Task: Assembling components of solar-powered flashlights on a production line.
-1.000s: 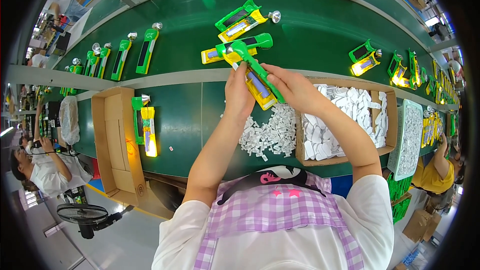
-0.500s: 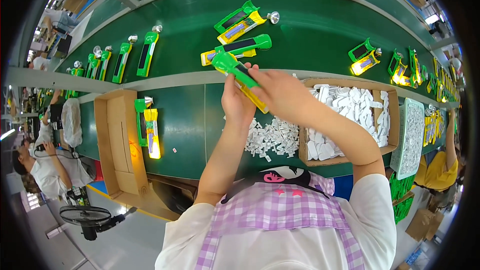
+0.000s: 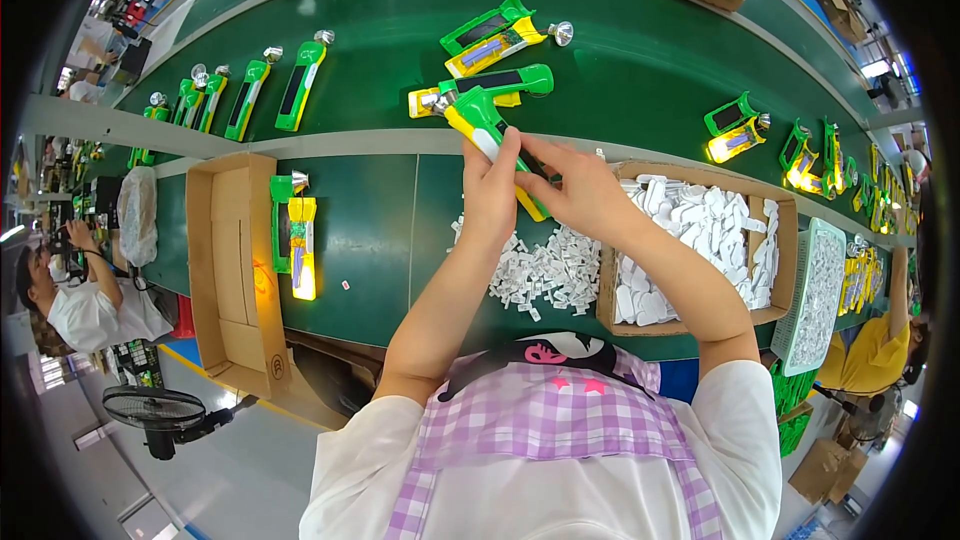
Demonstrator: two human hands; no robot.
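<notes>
In the head view, the green-and-yellow lamp (image 3: 482, 112) was up in both hands, over the near edge of the table's grey rail (image 3: 370, 145), slanting from far left to near right. The left hand (image 3: 490, 192) was clamped around its body, thumb along the top; its underside fingers were hidden. The right hand (image 3: 582, 188) had thumb and fingers closed on the lamp's near right side. A silver reflector (image 3: 435, 102) showed at the far left end, close to a lying lamp (image 3: 515, 82).

The step in hand looked like bringing the green and yellow shells together. The next move seemed to call for aligned edges and even pressure, the left grip steady. Loose white pieces (image 3: 545, 278) lay nearer, left of a cardboard box (image 3: 660, 329).
</notes>
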